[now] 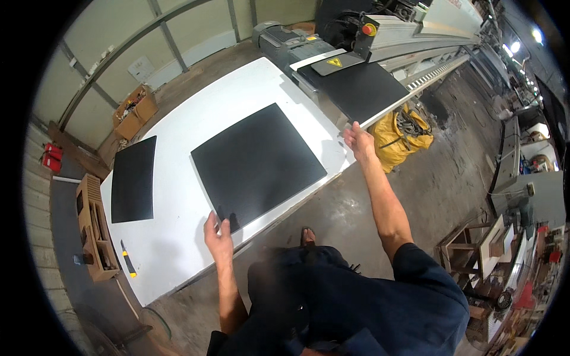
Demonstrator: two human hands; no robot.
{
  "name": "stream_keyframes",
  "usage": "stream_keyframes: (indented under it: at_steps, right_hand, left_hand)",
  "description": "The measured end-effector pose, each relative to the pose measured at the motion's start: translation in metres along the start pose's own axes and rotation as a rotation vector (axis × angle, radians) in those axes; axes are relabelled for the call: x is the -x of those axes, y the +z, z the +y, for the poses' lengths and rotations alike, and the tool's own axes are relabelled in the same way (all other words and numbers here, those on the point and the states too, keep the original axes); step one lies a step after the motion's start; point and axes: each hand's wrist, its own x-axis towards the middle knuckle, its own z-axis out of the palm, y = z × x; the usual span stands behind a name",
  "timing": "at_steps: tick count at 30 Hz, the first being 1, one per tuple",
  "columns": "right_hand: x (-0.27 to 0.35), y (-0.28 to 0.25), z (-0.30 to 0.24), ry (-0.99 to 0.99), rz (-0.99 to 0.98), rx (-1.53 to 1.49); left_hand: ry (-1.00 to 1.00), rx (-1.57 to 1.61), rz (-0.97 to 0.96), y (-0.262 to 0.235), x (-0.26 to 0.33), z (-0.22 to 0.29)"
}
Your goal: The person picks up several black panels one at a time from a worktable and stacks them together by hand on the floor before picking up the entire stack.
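A large square black panel (pixel 258 163) lies flat on the white table. My left hand (pixel 218 238) is at its near left corner, thumb and fingers apart, the thumb by the panel's edge. Another black panel (pixel 365 92) rests on the machine (pixel 338 62) at the far right, partly under a grey plate with a yellow warning triangle. Close to this panel's near corner is my right hand (pixel 360 142), its fingers loosely bent and apart; whether the fingertips touch the panel is unclear. A smaller black panel (pixel 134 178) lies at the table's left.
On the white table (pixel 172 255) lies a yellow and black utility knife (pixel 127 260). A yellow sack (pixel 392 142) of dark scraps stands under the machine's rail. Cardboard boxes (pixel 135 113) and a wooden rack (pixel 95 231) sit to the left. A red button (pixel 369 29) tops the machine.
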Motion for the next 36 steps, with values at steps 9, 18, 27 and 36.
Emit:
stream_keyframes:
  at_steps: [9, 18, 27, 36]
  right_hand:
    - [-0.006, 0.025, 0.022, 0.044, 0.083, -0.14]
    - [0.092, 0.049, 0.084, 0.264, -0.271, -0.058]
    - [0.065, -0.036, 0.112, 0.219, -0.23, -0.442]
    - [0.147, 0.049, 0.099, 0.186, -0.259, -0.122]
  left_hand:
    - [0.044, 0.136, -0.362, 0.059, -0.013, 0.059]
    - [-0.354, 0.638, -0.512, 0.159, -0.032, 0.067]
    - [-0.415, 0.78, -0.169, 0.114, -0.049, 0.004]
    - [-0.496, 0.758, -0.109, 0.023, -0.054, -0.01]
